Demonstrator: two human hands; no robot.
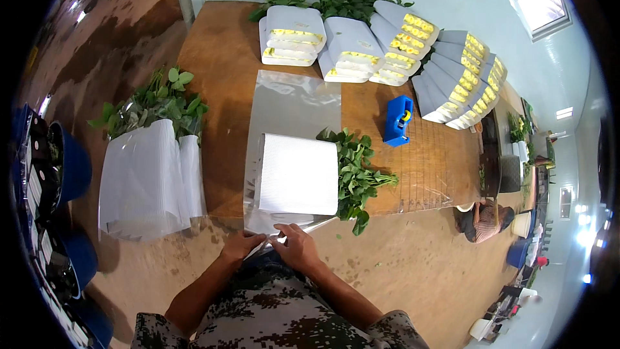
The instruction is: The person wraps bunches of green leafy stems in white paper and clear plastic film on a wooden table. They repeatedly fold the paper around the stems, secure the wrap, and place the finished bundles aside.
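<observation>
my left hand (pixel 240 244) and right hand (pixel 296 245) pinch clear wrap (pixel 294 105) edge | thin, slippery, light | flower bundle (pixel 298 174) soft

Glossy clear plastic sheet (pixel 292 108) lies on a matt wooden table (pixel 219 58) (white wrap (pixel 297 174) looks ribbed paper).

I counted two of my hands, left hand (pixel 240 244) and right hand (pixel 296 245), one clear plastic sheet (pixel 290 106), one white-wrapped bundle (pixel 298 174) on it, one blue tape dispenser (pixel 398 120). Finished wrapped bundles (pixel 352 45) at the back: too overlapped to count exactly.
</observation>
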